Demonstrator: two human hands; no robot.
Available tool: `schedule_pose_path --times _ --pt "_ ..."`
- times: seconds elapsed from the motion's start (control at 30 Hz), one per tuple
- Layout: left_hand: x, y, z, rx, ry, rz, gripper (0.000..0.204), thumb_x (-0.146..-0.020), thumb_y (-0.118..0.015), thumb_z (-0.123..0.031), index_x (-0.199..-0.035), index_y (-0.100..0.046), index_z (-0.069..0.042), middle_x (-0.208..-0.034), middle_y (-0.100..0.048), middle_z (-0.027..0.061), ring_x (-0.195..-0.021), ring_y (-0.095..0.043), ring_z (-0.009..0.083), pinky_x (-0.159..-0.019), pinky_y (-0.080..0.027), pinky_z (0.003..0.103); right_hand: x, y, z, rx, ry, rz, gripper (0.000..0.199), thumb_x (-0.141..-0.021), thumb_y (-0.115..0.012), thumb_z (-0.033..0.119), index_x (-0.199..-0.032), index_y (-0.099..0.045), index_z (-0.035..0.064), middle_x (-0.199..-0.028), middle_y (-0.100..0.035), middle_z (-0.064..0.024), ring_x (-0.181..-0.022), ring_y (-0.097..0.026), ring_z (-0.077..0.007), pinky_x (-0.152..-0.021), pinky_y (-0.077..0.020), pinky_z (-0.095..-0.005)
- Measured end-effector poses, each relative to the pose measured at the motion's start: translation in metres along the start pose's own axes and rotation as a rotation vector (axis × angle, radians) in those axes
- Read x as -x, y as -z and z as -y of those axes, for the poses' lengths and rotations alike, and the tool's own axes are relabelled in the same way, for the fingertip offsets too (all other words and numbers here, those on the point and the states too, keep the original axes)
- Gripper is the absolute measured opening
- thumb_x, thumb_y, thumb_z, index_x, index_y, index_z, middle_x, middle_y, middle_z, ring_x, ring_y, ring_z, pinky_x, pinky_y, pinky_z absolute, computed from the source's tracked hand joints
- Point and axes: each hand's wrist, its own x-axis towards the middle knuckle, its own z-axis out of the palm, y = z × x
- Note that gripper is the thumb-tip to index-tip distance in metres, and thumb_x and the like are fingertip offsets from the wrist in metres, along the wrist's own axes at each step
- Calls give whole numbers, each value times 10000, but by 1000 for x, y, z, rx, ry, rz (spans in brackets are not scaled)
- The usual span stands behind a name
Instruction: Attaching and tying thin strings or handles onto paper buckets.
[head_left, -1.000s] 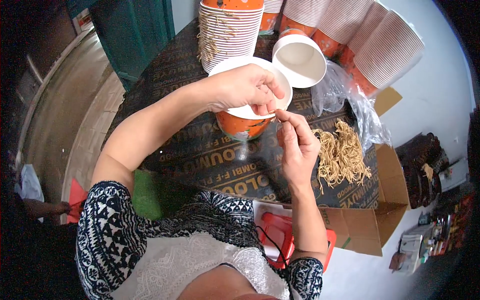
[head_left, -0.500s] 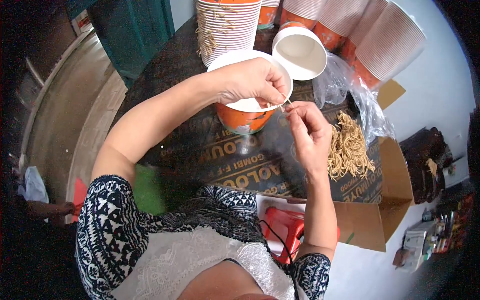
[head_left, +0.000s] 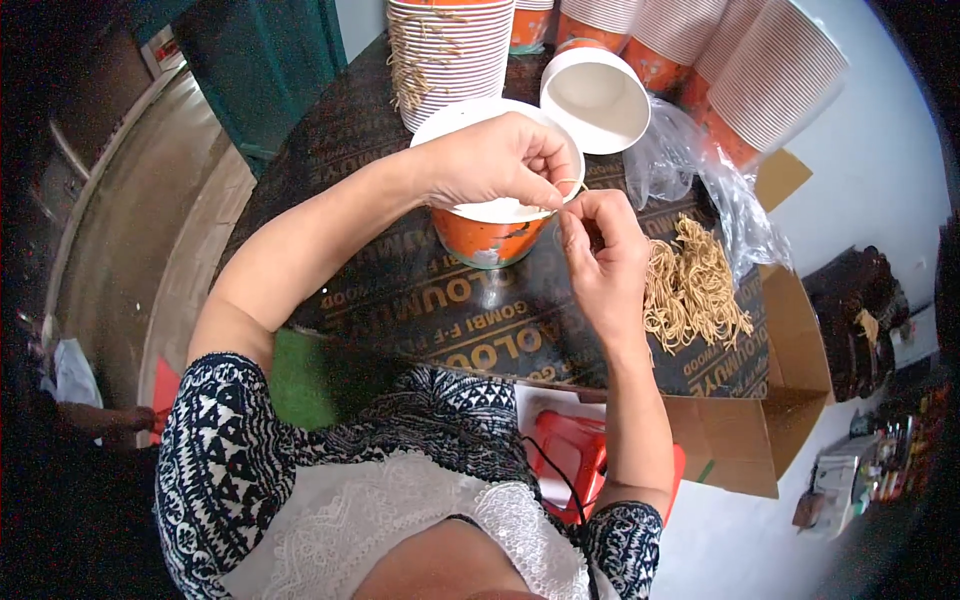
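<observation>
The left hand [head_left: 500, 160] rests on the rim of an orange paper cup [head_left: 490, 232] on the dark table [head_left: 400, 300], fingers pinched on a thin beige string [head_left: 570, 184]. The right hand [head_left: 600, 255] – just beside – pinches the same string. A pile of strings [head_left: 695, 285] lies near the right hand.

1. Dark printed board table [head_left: 400, 290], the carrying surface.
2. Orange paper cup [head_left: 490, 235], upright near its middle.
3. White-lined cup [head_left: 595, 98], tipped on its side behind it.
4. Stacks of ribbed paper cups [head_left: 450, 50] at the far edge.
5. Clear plastic bag [head_left: 690, 170].
6. Pile of tan strings [head_left: 695, 285] at the right.
</observation>
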Motion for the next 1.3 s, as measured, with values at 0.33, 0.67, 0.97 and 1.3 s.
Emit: schedule_pose_path --times 0.33,0.67,0.97,1.3 --pt "2 -4 -3 -224 -56 -2 137 -853 -701 -108 -928 -644 -9 -800 -613 -27 -764 -553 29 -677 -453 184 -5 2 5 1 30 -51 75 -837 -635 -29 -854 -563 -17 -835 -575 -130 -678 -583 -228 -615 -476 -325" --pt "0 0 3 -380 -51 90 201 -933 -587 -212 -848 -569 -31 -759 -517 -42 -740 -461 62 -670 -417 244 -9 7 3 4 31 -9 74 -844 -618 -37 -867 -552 -14 -849 -566 -138 -698 -568 -256 -641 -469 -337" --pt "1 1 6 -349 -26 83 306 -958 -573 -274 -847 -623 6 -726 -549 -7 -701 -477 81 -624 -433 278 -5 5 10 -102 -138 64 59 -873 -600 3 -867 -547 -22 -891 -565 -137 -760 -565 -237 -696 -471 -342" --pt "0 0 -1 -216 53 75 291 -974 -542 -255 -807 -598 -24 -707 -521 -31 -676 -467 76 -644 -408 232 -1 4 3 -144 -201 50 87 -924 -550 42 -901 -580 -36 -932 -578 -142 -827 -585 -247 -745 -472 -344"
